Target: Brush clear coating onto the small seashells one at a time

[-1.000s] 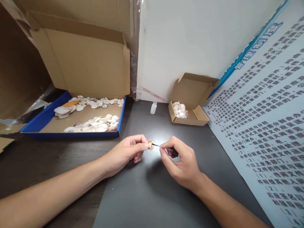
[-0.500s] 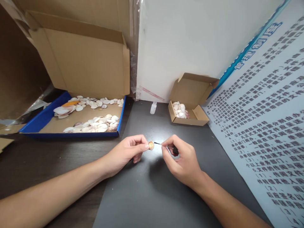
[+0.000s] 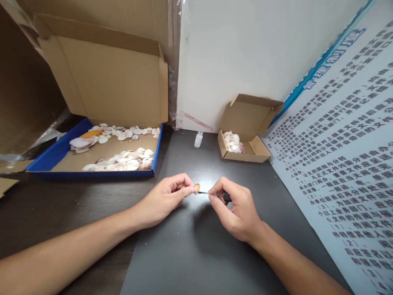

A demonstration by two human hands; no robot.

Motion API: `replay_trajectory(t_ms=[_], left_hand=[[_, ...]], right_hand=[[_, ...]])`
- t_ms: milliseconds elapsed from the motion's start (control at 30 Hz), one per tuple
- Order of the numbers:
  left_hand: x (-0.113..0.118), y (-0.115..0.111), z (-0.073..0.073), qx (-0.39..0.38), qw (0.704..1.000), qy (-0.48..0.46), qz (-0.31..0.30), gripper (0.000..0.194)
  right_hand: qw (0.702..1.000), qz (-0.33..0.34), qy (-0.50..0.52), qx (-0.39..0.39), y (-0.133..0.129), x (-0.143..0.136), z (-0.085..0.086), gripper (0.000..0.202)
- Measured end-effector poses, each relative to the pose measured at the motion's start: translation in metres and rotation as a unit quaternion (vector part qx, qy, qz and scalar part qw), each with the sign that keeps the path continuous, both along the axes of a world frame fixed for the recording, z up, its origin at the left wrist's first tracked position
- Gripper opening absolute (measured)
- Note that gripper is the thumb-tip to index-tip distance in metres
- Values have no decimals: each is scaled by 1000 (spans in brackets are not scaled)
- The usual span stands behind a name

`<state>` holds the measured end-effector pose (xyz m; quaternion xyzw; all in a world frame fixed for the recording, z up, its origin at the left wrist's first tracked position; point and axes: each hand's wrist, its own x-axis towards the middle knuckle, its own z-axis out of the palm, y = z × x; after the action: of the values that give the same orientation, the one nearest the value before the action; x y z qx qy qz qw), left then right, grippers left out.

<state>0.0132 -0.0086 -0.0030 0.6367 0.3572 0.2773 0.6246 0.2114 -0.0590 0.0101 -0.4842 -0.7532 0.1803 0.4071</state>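
Two hands face each other above the grey mat: the left hand pinches a small tan shell between thumb and forefinger, and the right hand pinches a thin brush by its shaft, fingers closed round the dark handle. The brush tip points left at the shell's right edge; whether they touch is too fine to tell. The mat's left edge slants under the left forearm, with bare dark worktop beyond it; its right side runs along a printed sheet, to the right of the right hand. Bare mat lies between the forearms on the wearer's side, and another open stretch reaches from the hands to a small whitish bottle standing upright beyond them. Past the left hand, off to its left, sits an open blue-walled box, its lid raised; white shells fill two bands, far and near, with bare cardboard between, and a large pale shell and an orange piece are at its left. Beyond the right hand, a small cardboard box, lid up, has whitish shells heaped in its left part and its right part bare.
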Motion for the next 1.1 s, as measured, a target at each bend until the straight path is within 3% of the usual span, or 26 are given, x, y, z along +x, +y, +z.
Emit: replay_trajectory(t_ms=[133, 333, 533, 700, 900, 1100], left_hand=[[0, -1, 2, 4, 1000, 3, -2, 26], [0, -1, 3, 20, 1000, 13, -7, 26], [1, -1, 3, 61, 998, 28, -12, 26], [1, -1, 2, 62, 997, 40, -15, 28], [1, -2, 0, 73, 996, 47, -16, 28], [0, -2, -1, 92, 995, 44, -21, 26]], right_hand=[[999, -3, 15, 30, 2, -1, -2, 9], [998, -51, -25, 3, 4, 0, -3, 10], [999, -6, -10, 33, 3, -1, -3, 10], [998, -53, -30, 16, 4, -1, -3, 11], [999, 5, 2, 46, 3, -2, -2, 12], [999, 3, -13, 34, 3, -2, -4, 11]])
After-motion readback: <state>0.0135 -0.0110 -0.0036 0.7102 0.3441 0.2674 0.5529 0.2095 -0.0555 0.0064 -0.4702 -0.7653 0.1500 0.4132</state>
